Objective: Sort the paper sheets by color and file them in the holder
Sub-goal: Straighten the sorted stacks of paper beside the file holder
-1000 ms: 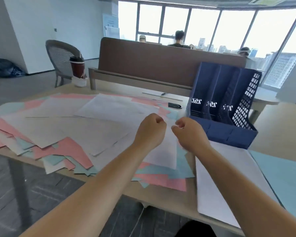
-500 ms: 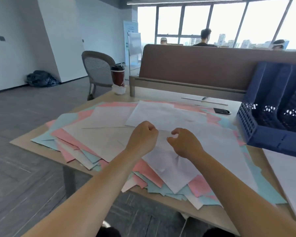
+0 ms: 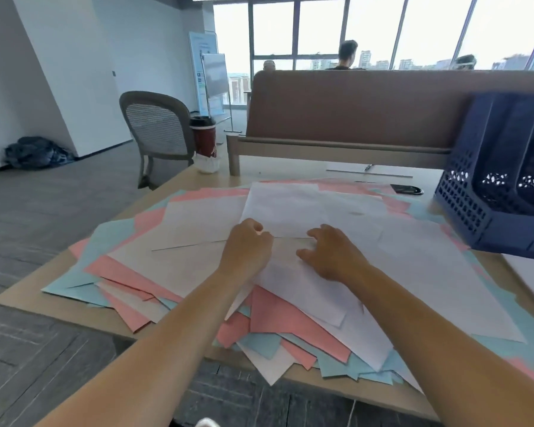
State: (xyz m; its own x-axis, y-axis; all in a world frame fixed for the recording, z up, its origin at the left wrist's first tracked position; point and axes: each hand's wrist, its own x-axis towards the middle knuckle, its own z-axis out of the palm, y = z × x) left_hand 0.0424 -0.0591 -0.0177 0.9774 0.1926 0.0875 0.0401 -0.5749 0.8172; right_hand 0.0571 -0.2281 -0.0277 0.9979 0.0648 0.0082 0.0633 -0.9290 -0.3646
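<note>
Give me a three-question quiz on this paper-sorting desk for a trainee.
1. True or false: the navy holder stands to the left of the paper pile.
2. The sheet on which the right hand rests is: A white, B pink, C blue.
3. Fill in: the dark red cup stands at the far ___ corner of the table.
Key: 1 false, it stands to the right; 2 A; 3 left.
</note>
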